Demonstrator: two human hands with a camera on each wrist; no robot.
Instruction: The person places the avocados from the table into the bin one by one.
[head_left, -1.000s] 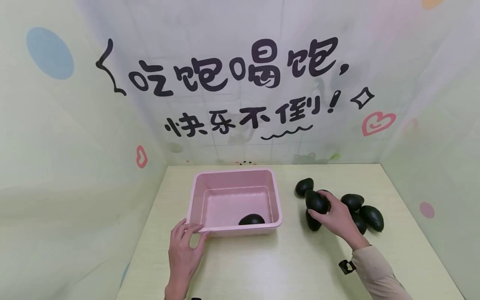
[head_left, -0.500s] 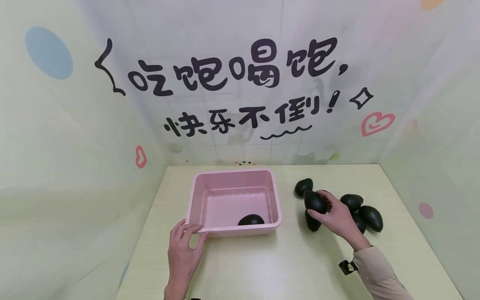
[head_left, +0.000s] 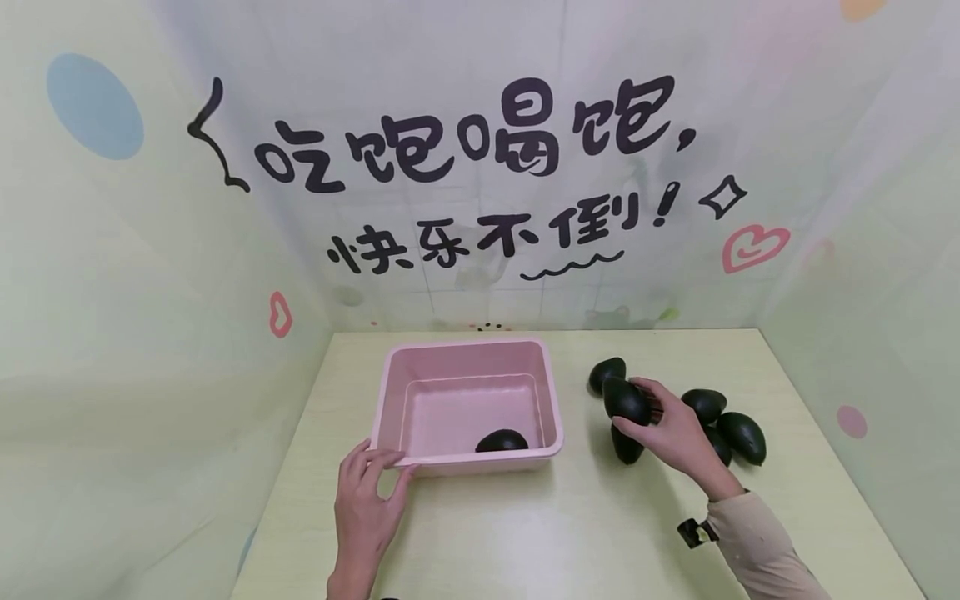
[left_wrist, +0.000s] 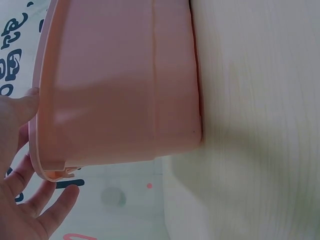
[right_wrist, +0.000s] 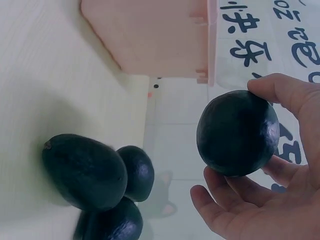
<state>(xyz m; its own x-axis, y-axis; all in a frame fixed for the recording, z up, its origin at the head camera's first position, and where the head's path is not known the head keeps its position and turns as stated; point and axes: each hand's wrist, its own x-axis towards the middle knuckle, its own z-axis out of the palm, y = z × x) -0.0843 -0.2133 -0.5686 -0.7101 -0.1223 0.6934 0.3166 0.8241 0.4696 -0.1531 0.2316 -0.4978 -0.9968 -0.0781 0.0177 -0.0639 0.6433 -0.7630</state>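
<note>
I had the right hand (head_left: 677, 432) to the right of the pink bin (head_left: 472, 358), fingers clamped on an avocado (head_left: 626, 402); the left hand (head_left: 369, 498) pinched the bin's near-left rim. I judged this a transfer, calling for a carry over the bin. The avocado's long axis seemed aimed into the right wrist view.

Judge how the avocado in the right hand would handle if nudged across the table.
The avocado would probably roll, its sides being rounded. Being glossy, it may feel slippery to the right hand. It is likely firm, since no dent shows where it is held.
</note>
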